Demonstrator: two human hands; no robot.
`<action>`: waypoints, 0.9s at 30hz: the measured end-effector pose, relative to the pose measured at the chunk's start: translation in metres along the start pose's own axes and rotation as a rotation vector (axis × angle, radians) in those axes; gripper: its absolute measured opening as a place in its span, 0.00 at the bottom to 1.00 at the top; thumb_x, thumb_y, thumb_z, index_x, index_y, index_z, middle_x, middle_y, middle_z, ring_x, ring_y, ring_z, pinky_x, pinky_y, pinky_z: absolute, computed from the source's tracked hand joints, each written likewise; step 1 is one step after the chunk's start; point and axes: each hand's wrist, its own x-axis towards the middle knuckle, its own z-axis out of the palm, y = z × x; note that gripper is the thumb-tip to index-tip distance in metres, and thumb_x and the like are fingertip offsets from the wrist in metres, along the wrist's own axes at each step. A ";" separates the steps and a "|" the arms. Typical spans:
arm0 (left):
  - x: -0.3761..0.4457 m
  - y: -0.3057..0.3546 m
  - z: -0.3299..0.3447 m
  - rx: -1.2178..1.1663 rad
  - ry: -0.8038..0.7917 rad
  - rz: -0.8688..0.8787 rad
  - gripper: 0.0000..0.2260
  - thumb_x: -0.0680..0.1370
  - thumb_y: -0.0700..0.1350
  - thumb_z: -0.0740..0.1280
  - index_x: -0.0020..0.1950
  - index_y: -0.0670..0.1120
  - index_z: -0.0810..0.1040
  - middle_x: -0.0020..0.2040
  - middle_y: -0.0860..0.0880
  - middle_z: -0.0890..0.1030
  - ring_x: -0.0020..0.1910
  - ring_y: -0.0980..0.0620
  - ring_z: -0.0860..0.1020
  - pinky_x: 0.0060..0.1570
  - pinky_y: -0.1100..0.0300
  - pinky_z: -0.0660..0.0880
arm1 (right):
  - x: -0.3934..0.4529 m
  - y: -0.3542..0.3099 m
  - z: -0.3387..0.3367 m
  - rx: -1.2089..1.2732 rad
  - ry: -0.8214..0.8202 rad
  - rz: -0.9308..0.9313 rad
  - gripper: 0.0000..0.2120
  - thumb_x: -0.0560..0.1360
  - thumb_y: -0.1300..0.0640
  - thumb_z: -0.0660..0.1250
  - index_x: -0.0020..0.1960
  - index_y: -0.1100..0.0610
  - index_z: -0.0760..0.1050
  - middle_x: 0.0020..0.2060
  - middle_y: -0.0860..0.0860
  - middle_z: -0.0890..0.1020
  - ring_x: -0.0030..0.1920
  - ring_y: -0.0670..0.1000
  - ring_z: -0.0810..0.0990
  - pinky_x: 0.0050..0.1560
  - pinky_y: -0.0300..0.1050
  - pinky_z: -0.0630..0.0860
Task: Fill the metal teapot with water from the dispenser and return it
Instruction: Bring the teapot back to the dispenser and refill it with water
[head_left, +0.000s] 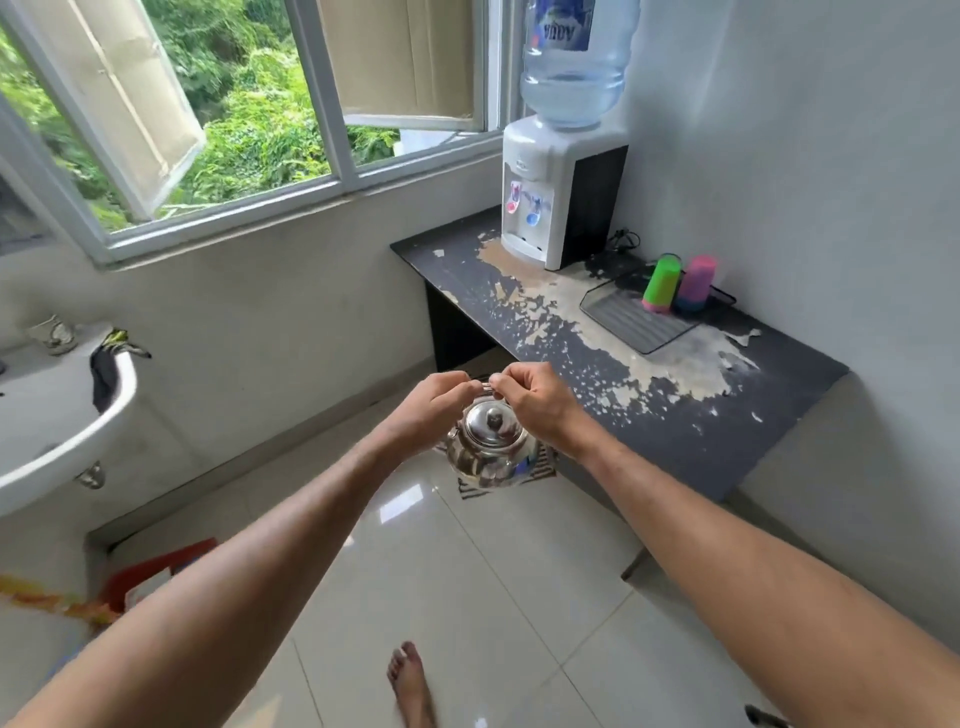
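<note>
— Steel, shiny and round: the metal teapot (488, 447) hangs at the centre of the frame, lid (491, 423) on, in the air above the pale floor tiles (519, 597), just left of the table's near end.

— Who has it?

— Both hands. The left hand (434, 410) and the right hand (530, 397) meet above the lid, fingers curled and pinching the thin handle (485, 387) at its top from either side. The fingertips nearly touch each other.

— And the dispenser?

— The white water dispenser (550, 192) stands at the upper right of the frame, on the far end of the dark table (727, 415) with the peeling surface, well apart from the teapot. A blue water bottle (574, 62) sits upside down on top of it; a red tap (513, 200) and a blue tap (535, 213) show on its front.

— Anything else on the table?

— A dark tray (623, 317) to the right of the dispenser, with a green cup stack (661, 283) and a pink cup stack (698, 283) upside down on it.

— Left side?

— A white sink (62, 410) at the left edge, an open window (208, 130) above it with greenery outside. A bare foot (410, 680) shows at the bottom centre.
</note>
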 end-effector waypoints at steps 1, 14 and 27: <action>0.021 -0.007 -0.012 0.003 -0.019 0.011 0.17 0.74 0.57 0.63 0.37 0.44 0.74 0.29 0.57 0.73 0.29 0.58 0.69 0.33 0.58 0.66 | 0.022 0.001 0.004 -0.001 0.006 0.008 0.18 0.81 0.53 0.64 0.39 0.65 0.77 0.29 0.49 0.76 0.30 0.44 0.72 0.36 0.46 0.73; 0.294 -0.053 -0.130 0.064 -0.249 0.047 0.20 0.73 0.62 0.64 0.38 0.44 0.76 0.31 0.55 0.75 0.33 0.54 0.71 0.39 0.52 0.68 | 0.273 0.007 0.011 0.102 0.206 0.174 0.16 0.81 0.53 0.65 0.37 0.58 0.76 0.30 0.49 0.77 0.27 0.43 0.73 0.30 0.37 0.71; 0.561 -0.078 -0.128 0.133 -0.424 0.056 0.22 0.75 0.57 0.64 0.47 0.36 0.79 0.38 0.46 0.82 0.36 0.51 0.79 0.40 0.52 0.75 | 0.488 0.093 -0.062 0.089 0.278 0.300 0.12 0.79 0.50 0.69 0.40 0.56 0.81 0.36 0.48 0.84 0.38 0.45 0.82 0.38 0.40 0.75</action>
